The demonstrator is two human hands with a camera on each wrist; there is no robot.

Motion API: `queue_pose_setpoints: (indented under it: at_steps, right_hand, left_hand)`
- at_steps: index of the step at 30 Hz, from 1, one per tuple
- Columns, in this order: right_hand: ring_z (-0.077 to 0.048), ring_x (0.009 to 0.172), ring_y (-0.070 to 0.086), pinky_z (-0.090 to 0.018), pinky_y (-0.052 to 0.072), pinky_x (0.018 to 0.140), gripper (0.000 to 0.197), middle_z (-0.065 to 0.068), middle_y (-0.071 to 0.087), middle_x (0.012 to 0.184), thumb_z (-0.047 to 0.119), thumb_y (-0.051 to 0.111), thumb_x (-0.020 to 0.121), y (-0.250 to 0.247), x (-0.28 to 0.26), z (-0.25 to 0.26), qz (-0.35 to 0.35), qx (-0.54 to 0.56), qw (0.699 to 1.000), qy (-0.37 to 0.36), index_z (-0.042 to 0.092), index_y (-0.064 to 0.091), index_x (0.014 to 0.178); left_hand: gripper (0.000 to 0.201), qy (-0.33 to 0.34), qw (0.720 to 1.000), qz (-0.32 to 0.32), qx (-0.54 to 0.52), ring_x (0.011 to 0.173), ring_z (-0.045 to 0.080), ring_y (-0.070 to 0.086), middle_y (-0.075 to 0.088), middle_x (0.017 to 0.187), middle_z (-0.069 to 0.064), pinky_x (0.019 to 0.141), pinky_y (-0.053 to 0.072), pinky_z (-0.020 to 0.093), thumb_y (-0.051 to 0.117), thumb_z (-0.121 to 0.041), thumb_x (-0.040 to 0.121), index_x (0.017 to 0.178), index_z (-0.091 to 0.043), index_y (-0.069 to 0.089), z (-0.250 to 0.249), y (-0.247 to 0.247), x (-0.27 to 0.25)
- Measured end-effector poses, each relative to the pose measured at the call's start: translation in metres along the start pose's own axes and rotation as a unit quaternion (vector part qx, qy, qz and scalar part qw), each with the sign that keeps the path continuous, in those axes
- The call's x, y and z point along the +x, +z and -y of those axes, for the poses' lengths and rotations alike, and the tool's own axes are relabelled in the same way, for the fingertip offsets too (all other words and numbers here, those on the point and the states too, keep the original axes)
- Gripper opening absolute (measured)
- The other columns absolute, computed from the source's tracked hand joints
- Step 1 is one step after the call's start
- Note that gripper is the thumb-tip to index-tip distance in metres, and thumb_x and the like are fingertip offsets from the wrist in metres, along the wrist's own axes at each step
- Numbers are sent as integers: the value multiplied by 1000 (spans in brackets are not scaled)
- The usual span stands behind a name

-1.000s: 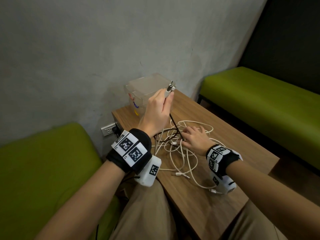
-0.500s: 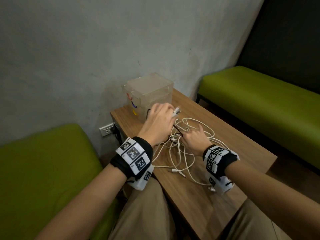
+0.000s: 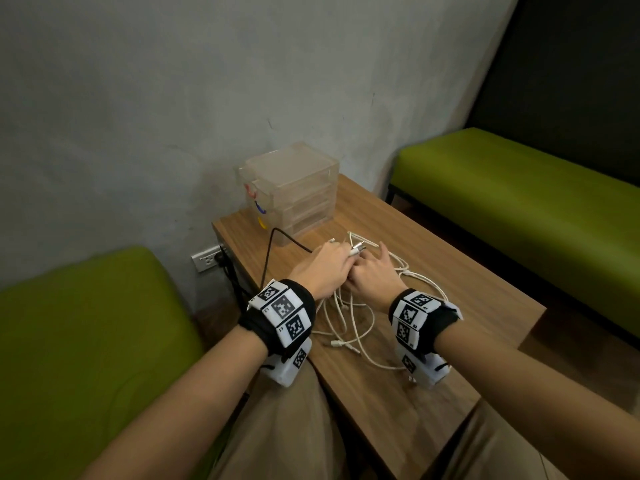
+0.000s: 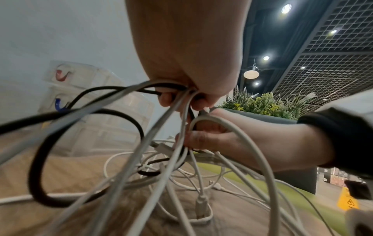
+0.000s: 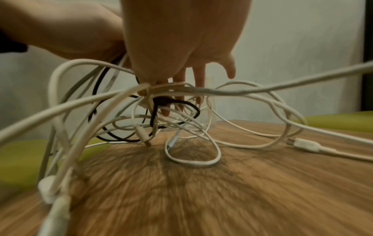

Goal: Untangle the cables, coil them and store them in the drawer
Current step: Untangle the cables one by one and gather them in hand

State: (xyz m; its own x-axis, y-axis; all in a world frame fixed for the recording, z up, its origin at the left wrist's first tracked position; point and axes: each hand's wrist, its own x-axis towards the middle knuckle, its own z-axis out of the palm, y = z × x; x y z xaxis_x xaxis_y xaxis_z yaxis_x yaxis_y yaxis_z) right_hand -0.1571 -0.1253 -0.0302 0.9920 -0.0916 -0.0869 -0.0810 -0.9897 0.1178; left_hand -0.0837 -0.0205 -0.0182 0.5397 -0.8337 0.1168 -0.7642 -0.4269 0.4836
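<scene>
1. Left hand (image 3: 323, 270) grips a bunch of white cables (image 3: 349, 318) and the black cable (image 3: 268, 258).
2. Right hand (image 3: 372, 277) pinches strands in the tangle on the table (image 3: 467, 282).
3. Clear drawers (image 3: 294, 192) stand behind, shut; green benches (image 3: 519, 188) flank the table.

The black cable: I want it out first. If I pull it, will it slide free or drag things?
The black cable looks floppy, holding only loose loops. It threads through the white cables, so pulling probably drags them along. The left hand already grips it.
</scene>
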Motion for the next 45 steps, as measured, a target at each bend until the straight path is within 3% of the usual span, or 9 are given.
queue_pose_setpoints:
  at_steps: [11,20,26,32,34,36,38,41,45]
  right_hand:
    - [-24,123,42,-67,11,108,72,-2,49,129,66,5,82,23,4,-15,13,17,1000,14,26,45,128]
    - [-26,123,37,-68,12,106,52,-3,47,127,53,25,94,19,2,-25,91,-26,994,55,21,58,118]
    - [-28,125,38,-70,12,105,51,-6,48,129,50,26,96,17,8,-23,120,-25,989,78,17,54,123]
    - [-20,113,57,-66,-1,108,58,2,68,106,63,27,89,5,7,-19,-25,88,996,15,20,41,125]
    - [-20,120,52,-65,-2,109,49,4,67,113,57,28,91,0,6,-18,-74,99,992,-39,25,41,125]
    - [-24,115,50,-67,15,105,46,2,64,115,50,28,91,-3,5,-14,-121,51,986,-101,25,55,118]
    - [-21,96,46,-54,30,92,45,1,67,101,44,26,88,-4,7,-11,-170,21,975,-144,21,64,100]
    - [-18,95,37,-37,20,81,38,5,65,105,38,29,95,-4,11,-7,-114,-12,981,-155,19,61,103]
    - [-26,122,36,-48,23,101,36,0,55,128,35,38,95,-4,13,-8,11,-128,986,-106,21,51,126]
  left_hand:
    - [25,15,996,-82,-18,63,24,53,57,76,8,56,40,36,31,-27,99,84,-13,45,10,-16,-6]
    - [20,94,985,-139,-29,48,4,37,41,63,-8,46,25,22,33,-21,99,80,-15,39,-16,-45,-14]
    - [24,102,981,-155,-56,48,5,36,38,59,-11,48,33,18,36,-17,98,75,-17,36,-4,-41,-19]
    - [23,93,973,-184,-104,52,2,37,36,61,-14,52,32,14,39,-10,96,74,-16,37,10,-25,-11]
    - [21,96,970,-195,-113,53,0,38,37,61,-15,53,31,14,39,-9,96,75,-15,38,9,-24,-10]
    - [21,106,969,-198,-106,53,0,39,36,61,-16,53,31,13,40,-10,96,76,-16,37,6,-24,-9]
    - [19,116,967,-200,-104,52,1,39,36,61,-16,54,28,17,39,-14,96,77,-17,37,4,-24,-8]
    - [21,139,961,-217,-103,52,10,39,36,60,-15,53,27,19,35,-24,95,77,-15,41,-2,-26,-8]
    - [24,177,950,-233,-108,47,2,36,32,59,-17,49,29,12,32,-26,94,78,-12,42,-19,-34,-14]
